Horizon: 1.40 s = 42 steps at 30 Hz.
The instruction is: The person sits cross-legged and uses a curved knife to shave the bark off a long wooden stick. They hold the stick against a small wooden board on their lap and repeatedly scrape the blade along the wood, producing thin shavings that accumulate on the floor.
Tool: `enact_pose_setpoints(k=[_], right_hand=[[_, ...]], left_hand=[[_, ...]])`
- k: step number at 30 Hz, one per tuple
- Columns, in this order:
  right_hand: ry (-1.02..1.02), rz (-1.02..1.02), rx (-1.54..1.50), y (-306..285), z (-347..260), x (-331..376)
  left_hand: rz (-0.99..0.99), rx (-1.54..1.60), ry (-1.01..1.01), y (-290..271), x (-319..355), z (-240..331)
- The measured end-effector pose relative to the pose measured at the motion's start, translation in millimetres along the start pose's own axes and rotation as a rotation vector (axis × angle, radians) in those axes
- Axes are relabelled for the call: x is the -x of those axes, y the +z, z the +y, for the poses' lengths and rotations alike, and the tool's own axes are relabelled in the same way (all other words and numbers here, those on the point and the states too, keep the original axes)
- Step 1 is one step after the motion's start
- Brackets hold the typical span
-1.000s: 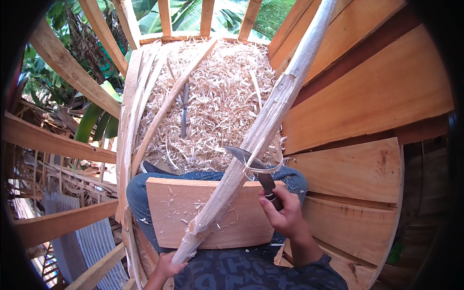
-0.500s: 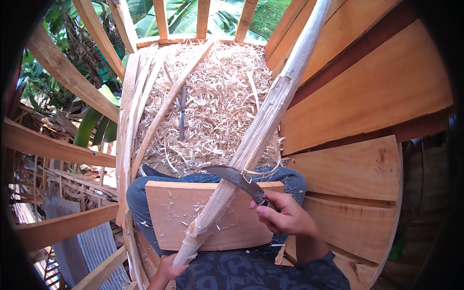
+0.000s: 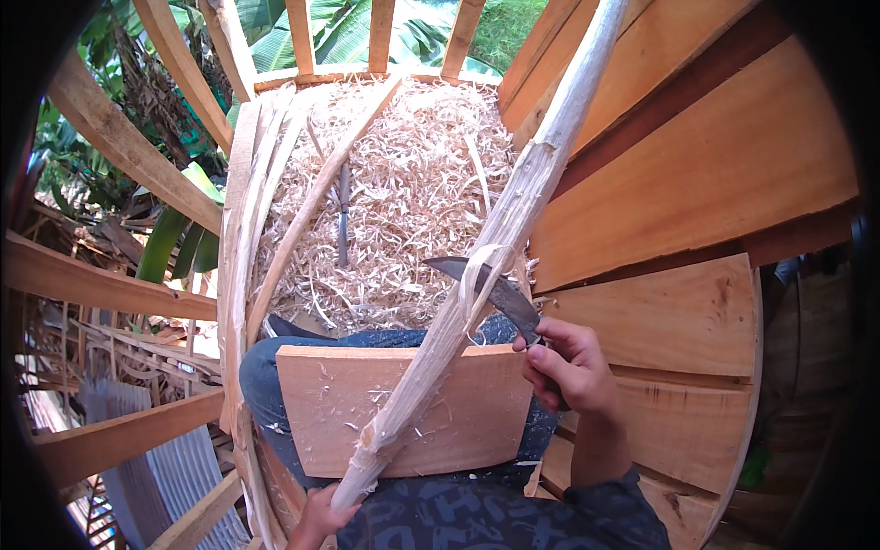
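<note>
A long pale wooden pole (image 3: 431, 353) slants from my waist at lower left up past the top right, lying across a board (image 3: 321, 399) on my lap. My left hand (image 3: 321, 515) is closed around the pole's near end. In my right hand (image 3: 570, 367) is the handle of a curved knife (image 3: 504, 295), its dark blade lying across the pole beyond the board. A thin curl of wood shaving (image 3: 473, 275) loops over the blade. The knife's handle is mostly hidden by my fingers.
Wood shavings (image 3: 422, 174) cover the floor ahead, with a thin dark tool (image 3: 344, 220) lying on them. Long wooden strips (image 3: 243, 229) lean at the left. Slatted railings (image 3: 110, 284) stand on the left, and wooden planks (image 3: 678, 183) wall the right.
My right hand has pushed the knife forward and up along the pole, away from me. A shaving now curls over the blade. My left hand keeps its hold.
</note>
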State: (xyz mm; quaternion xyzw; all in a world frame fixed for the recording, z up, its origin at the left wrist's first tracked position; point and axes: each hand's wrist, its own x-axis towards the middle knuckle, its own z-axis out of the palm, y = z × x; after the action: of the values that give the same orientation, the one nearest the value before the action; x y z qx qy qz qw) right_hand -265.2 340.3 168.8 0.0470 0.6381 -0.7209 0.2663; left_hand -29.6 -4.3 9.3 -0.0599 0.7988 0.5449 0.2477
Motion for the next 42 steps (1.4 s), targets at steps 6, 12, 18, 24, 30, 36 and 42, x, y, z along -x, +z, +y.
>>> enact_pose_setpoints(k=[6,12,18,24,30,36,42], right_hand=[[0.091,-0.067,0.059,16,4,1],[0.024,0.096,-0.100,23,6,-2],[-0.092,0.156,0.165,9,5,2],[-0.323,0.277,0.624,15,11,-3],[0.065,-0.112,0.214,14,2,2],[-0.030,0.085,0.022,6,-7,0],[-0.106,0.129,0.324,14,-5,-3]], left_hand=[[0.029,-0.023,0.032,1,-4,-11],[0.015,0.015,0.041,1,-7,-1],[0.011,0.018,0.016,3,-2,-7],[0.001,0.039,0.023,0,-4,-5],[-0.027,0.009,0.003,-1,-6,3],[-0.044,-0.016,-0.007,-4,-6,5],[-0.016,0.048,-0.048,-1,-4,8]])
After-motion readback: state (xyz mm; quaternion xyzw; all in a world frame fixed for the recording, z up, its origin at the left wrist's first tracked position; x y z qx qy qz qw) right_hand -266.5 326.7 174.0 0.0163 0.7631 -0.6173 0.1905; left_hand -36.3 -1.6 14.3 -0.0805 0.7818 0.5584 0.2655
